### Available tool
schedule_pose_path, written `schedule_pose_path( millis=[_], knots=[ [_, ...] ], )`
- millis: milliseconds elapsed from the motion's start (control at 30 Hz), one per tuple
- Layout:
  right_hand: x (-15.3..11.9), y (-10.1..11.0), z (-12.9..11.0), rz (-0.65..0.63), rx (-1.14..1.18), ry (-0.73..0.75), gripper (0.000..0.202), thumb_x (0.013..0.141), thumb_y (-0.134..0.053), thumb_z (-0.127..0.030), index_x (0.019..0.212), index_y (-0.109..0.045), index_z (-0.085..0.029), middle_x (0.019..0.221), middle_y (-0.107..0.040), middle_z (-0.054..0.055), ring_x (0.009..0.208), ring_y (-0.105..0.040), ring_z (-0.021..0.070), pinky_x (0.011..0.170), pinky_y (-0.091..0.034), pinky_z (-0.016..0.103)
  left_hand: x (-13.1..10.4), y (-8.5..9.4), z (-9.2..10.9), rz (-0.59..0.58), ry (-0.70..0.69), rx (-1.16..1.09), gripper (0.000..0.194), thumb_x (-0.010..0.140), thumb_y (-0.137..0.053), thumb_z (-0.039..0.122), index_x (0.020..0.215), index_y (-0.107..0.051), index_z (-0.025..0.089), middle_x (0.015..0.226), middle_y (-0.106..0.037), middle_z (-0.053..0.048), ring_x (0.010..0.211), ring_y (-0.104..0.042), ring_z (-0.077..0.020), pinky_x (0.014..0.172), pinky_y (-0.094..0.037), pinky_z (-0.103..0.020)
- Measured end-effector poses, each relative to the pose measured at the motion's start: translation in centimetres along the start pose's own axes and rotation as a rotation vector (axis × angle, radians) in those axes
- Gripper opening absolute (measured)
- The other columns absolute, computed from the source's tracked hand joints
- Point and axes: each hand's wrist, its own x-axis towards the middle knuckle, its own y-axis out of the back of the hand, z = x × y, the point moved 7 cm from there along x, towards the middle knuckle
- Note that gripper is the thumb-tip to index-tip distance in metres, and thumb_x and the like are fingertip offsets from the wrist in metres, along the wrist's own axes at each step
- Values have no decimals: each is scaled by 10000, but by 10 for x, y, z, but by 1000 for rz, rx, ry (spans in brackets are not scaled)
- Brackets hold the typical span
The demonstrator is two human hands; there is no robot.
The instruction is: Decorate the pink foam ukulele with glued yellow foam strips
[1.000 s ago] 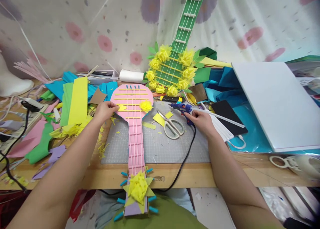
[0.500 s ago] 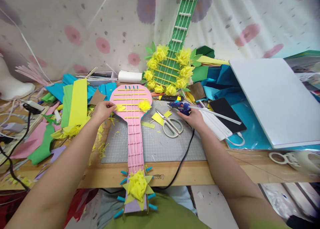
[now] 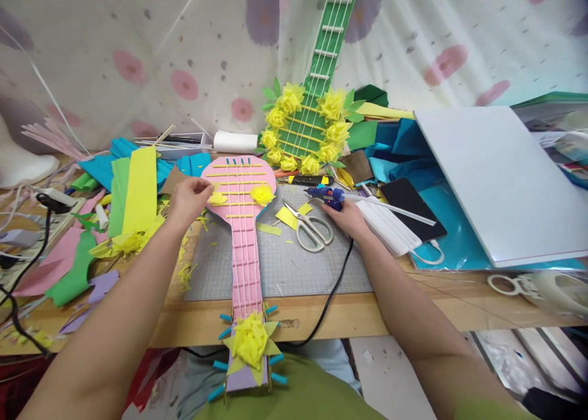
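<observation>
A pink paper guitar point(image 3: 244, 248) lies with its body on the cutting mat point(image 3: 294, 267) and its headstock over the table's near edge. White strings run along it, and a large yellow paper flower point(image 3: 250, 340) covers the headstock. On the body are a small yellow paper flower point(image 3: 263, 195) at right and a flat yellow paper piece point(image 3: 217, 198) at left. My left hand point(image 3: 189, 201) is pinched just above that piece; what its fingertips hold, if anything, is hidden. In my right hand point(image 3: 348, 218) is a blue glue gun point(image 3: 328, 196), a long clear glue stick trailing behind it.
Scissors point(image 3: 314, 227) lie partly open on the mat beside yellow paper scraps point(image 3: 287, 218). Behind stands a green paper guitar point(image 3: 301, 129) ringed with yellow flowers. A black phone point(image 3: 413, 207) and a white board point(image 3: 500, 181) are at right, coloured paper strips point(image 3: 142, 190) at left.
My left fingertips have risen slightly off the yellow piece on the guitar's left side. My right hand keeps the glue gun in much the same place. The view has shifted a little.
</observation>
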Motion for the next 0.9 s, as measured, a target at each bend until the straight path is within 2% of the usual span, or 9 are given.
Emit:
schedule_pose_path(
  millis=[133, 267, 400, 500, 667, 767, 900],
  knots=[
    [-2, 0, 3, 3, 23, -25, 405, 723, -583, -527, 856, -637, -149, 874, -667, 121, 830, -611, 257, 696, -446, 347, -9, -18, 29, -80, -68, -117, 180, 673, -583, 343, 740, -595, 176, 750, -656, -29, 701, -602, -156, 662, -464, -269],
    [-1, -2, 10, -3, 101, -48, 448, 692, -580, -578, 828, -628, -154, 825, -656, 104, 759, -594, 237, 658, -438, 345, -20, -45, 43, -205, -65, -156, 171, 651, -589, 301, 765, -577, 175, 752, -653, -25, 705, -606, -154, 663, -471, -269],
    [-3, -4, 9, -18, 390, -54, 455, 634, -627, -582, 843, -623, -178, 677, -616, 37, 614, -539, 169, 571, -416, 301, -36, -67, 58, -283, -74, -144, 202, 636, -582, 253, 825, -563, 184, 767, -651, -22, 703, -620, -158, 632, -461, -265],
    [-11, -7, -4, -105, 602, -20, 446, 609, -645, -598, 754, -612, -177, 533, -526, -12, 494, -451, 114, 488, -368, 262, -48, -80, 69, -337, -53, -122, 226, 633, -560, 190, 858, -533, 191, 723, -639, -6, 691, -633, -159, 608, -443, -257],
    [-27, -14, -25, -281, 654, 88, 460, 623, -643, -612, 683, -594, -158, 474, -470, -33, 453, -401, 81, 463, -317, 239, -58, -91, 83, -375, -13, -110, 264, 635, -570, 157, 881, -488, 208, 666, -639, 26, 654, -643, -151, 579, -414, -242],
    [-29, -19, -25, -304, 649, 101, 455, 610, -664, -598, 734, -614, -162, 500, -499, -30, 464, -407, 83, 461, -319, 235, -61, -94, 87, -380, -18, -111, 274, 635, -581, 158, 883, -478, 215, 667, -644, 32, 665, -649, -150, 592, -417, -240],
    [-30, -22, -27, -295, 624, 155, 455, 628, -666, -564, 854, -652, -170, 601, -581, -2, 554, -498, 118, 522, -379, 249, -63, -96, 90, -385, -43, -106, 255, 652, -587, 184, 878, -474, 215, 674, -650, 22, 687, -650, -158, 611, -427, -246]
  ],
)
